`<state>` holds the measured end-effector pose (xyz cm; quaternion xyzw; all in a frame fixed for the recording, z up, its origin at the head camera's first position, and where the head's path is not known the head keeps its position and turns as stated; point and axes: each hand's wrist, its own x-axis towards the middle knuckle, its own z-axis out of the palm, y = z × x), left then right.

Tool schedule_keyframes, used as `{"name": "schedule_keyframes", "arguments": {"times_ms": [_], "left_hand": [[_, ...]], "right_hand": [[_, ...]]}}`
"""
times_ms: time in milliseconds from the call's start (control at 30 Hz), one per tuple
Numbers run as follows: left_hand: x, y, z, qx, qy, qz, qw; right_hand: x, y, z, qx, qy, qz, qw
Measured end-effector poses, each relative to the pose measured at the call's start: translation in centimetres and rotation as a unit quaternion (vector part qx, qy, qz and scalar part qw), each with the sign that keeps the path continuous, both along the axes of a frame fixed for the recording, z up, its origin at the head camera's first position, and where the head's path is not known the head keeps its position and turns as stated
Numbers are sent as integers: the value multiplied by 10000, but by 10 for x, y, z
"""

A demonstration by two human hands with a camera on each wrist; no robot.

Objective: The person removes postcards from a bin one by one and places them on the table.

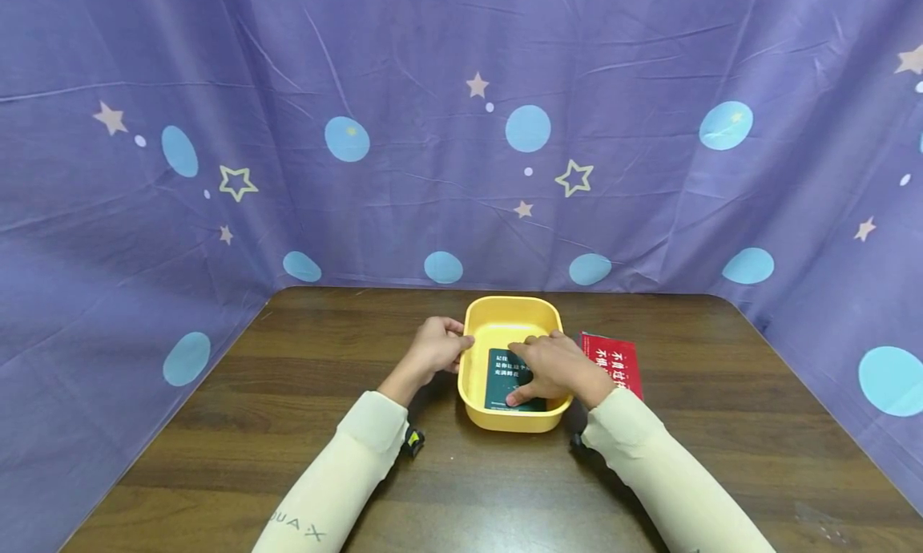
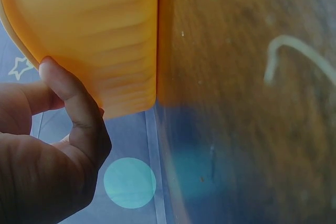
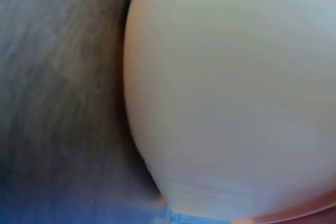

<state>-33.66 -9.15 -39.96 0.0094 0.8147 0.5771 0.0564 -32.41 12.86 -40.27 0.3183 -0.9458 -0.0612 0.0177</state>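
1. Your left hand [image 1: 437,346] — narrow grip — pinches the yellow tub [image 1: 513,421] at its left rim; the tub stands on the desk [image 1: 324,345].
2. A dark green booklet [image 1: 499,383] lies inside, towards the near end.
3. Your right hand [image 1: 554,366] leans in, grip wide, thumb and forefinger spread over that booklet.
4. Just right of the tub lies a red booklet [image 1: 622,361].

"记住" on green booklet [image 1: 497,386], "不…过" on red booklet [image 1: 622,362], perhaps "UA" on left sleeve [image 1: 339,481]
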Motion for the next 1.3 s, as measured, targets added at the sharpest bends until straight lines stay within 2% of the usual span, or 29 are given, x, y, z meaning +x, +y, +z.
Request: {"name": "schedule_keyframes", "arguments": {"times_ms": [233, 433, 667, 867, 1033, 1167, 1300], "left_hand": [[0, -1, -1, 54, 8, 10, 10000], [-1, 0, -1, 31, 9, 11, 10000], [2, 0, 1, -25, 32, -2, 10000], [2, 1, 1, 2, 45, 0, 10000], [3, 1, 2, 14, 25, -3, 10000], [3, 1, 2, 8, 26, -6, 10000], [3, 1, 2, 18, 29, -13, 10000]], "right_hand": [[0, -1, 2, 74, -135, -67, 9999], [0, -1, 1, 75, -65, -108, 9999], [0, -1, 0, -243, 86, -111, 9996], [-1, 1, 1, -758, 315, 22, 9966], [-1, 3, 5, -1356, 70, -43, 9907], [-1, 2, 8, -1944, 45, -1, 9809], [-1, 1, 12, -2548, 167, 185, 9667]]}}
